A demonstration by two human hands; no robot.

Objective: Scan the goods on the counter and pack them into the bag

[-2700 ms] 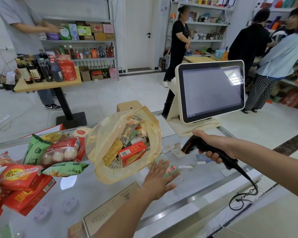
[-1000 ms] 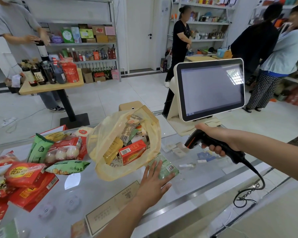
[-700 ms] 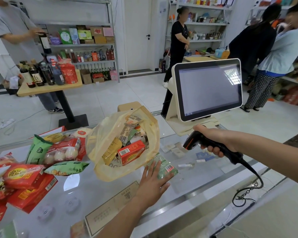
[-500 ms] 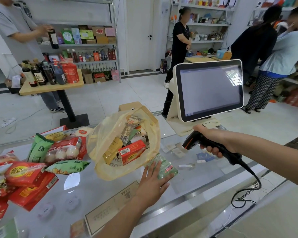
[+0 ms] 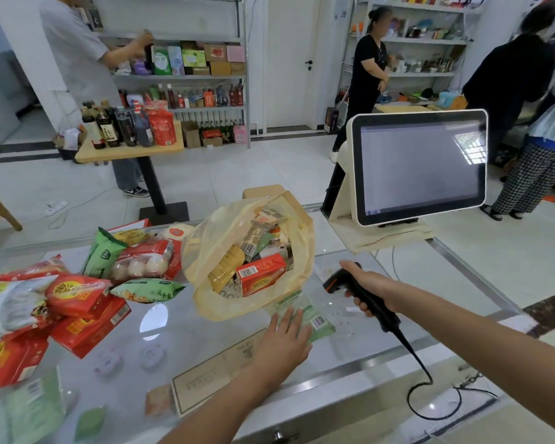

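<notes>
Green packet [image 5: 314, 315], barcode up, under straight fingers [image 5: 290, 318] of left hand [image 5: 282, 342]; right hand [image 5: 370, 288] grips scanner [image 5: 337, 282].

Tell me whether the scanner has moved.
Yes. The scanner has shifted left and lower, away from the monitor and toward the bag.

The left hand [image 5: 284, 344] lies flat over the near half of the green packet [image 5: 318, 322] and hides its front. The right hand [image 5: 370, 291] wraps the scanner [image 5: 335, 282], so its trigger cannot be seen. The yellow bag [image 5: 205, 248] hides the lower parts of the goods inside, and the red packets [image 5: 10, 357] are blurred and cut off by the left edge.
</notes>
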